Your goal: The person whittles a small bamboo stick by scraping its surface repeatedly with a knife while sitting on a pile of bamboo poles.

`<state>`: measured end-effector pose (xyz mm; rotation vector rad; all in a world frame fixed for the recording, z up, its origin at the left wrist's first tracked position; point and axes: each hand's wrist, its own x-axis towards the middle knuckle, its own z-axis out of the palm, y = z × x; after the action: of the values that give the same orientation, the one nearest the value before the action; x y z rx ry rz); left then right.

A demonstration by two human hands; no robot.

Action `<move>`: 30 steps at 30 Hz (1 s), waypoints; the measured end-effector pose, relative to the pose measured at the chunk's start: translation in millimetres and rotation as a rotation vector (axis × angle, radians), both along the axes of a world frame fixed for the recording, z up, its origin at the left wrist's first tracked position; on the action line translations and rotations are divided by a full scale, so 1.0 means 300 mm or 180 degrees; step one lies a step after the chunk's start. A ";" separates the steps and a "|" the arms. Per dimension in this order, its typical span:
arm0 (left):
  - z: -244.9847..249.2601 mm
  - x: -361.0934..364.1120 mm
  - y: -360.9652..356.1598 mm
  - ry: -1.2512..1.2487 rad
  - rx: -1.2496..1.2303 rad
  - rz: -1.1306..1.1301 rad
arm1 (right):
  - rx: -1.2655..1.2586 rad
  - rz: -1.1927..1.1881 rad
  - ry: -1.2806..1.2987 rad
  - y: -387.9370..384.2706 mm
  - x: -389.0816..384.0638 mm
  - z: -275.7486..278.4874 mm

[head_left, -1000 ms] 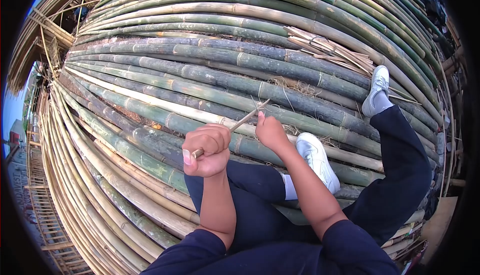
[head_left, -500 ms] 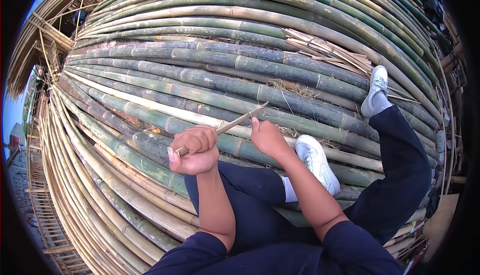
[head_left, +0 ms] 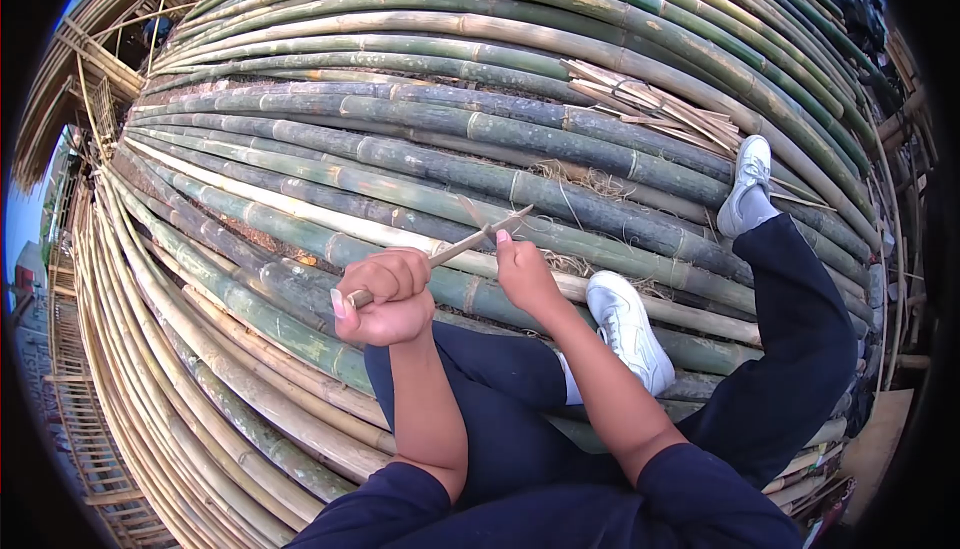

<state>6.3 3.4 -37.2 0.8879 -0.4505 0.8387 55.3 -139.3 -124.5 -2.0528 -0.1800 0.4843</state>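
My left hand is closed in a fist around a bamboo stick, whose cut end pokes out beside the thumb. From that fist the stick slants up to the right, to a pointed tip. My right hand is closed near the tip, its thumb against the stick. A narrow knife blade crosses the stick there and points up to the left. The knife's handle is hidden in my right fist.
Long bamboo poles lie side by side beneath me. A bundle of split bamboo sticks rests on them, with shavings nearby. My shoes are on the poles. A bamboo-framed structure stands at the far left.
The knife blade has swung left and shows more plainly above the stick. My right hand has shifted slightly left, while my left hand keeps its hold on the stick.
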 end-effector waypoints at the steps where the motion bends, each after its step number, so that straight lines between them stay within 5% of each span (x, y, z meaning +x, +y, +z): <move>1: -0.009 -0.003 0.013 -0.0010 0.0003 -0.0005 | -0.0138 -0.0115 0.0014 -0.004 0.034 -0.055; 3: -0.026 -0.013 0.039 0.0041 -0.0181 0.0095 | -0.0357 -0.0261 -0.0195 -0.011 0.094 -0.164; 9: -0.010 -0.008 0.017 0.0010 0.0043 -0.0061 | -0.0745 0.0051 -0.0428 0.010 -0.013 0.034; 13: -0.002 -0.002 0.017 -0.0030 0.0020 -0.0125 | -0.0905 -0.0411 -0.0422 -0.002 0.055 -0.152; 16: -0.006 -0.007 0.017 -0.0011 0.0060 -0.0112 | -0.0716 -0.0493 -0.0306 -0.031 0.119 -0.283; 20: -0.004 -0.009 0.010 0.0130 0.0063 -0.0028 | -0.0529 -0.0193 -0.0464 -0.006 0.046 -0.129; 24: -0.001 -0.013 0.016 0.0237 -0.0009 0.0053 | -0.0316 -0.0565 -0.0452 -0.028 0.097 -0.321; 30: -0.001 -0.011 0.009 0.0206 0.0109 -0.0020 | -0.0412 -0.0412 -0.0525 -0.006 0.042 -0.207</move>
<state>3.0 6.1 -37.6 0.9421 -0.4119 0.7963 67.9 -141.0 -186.6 -2.2160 -0.1153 0.2523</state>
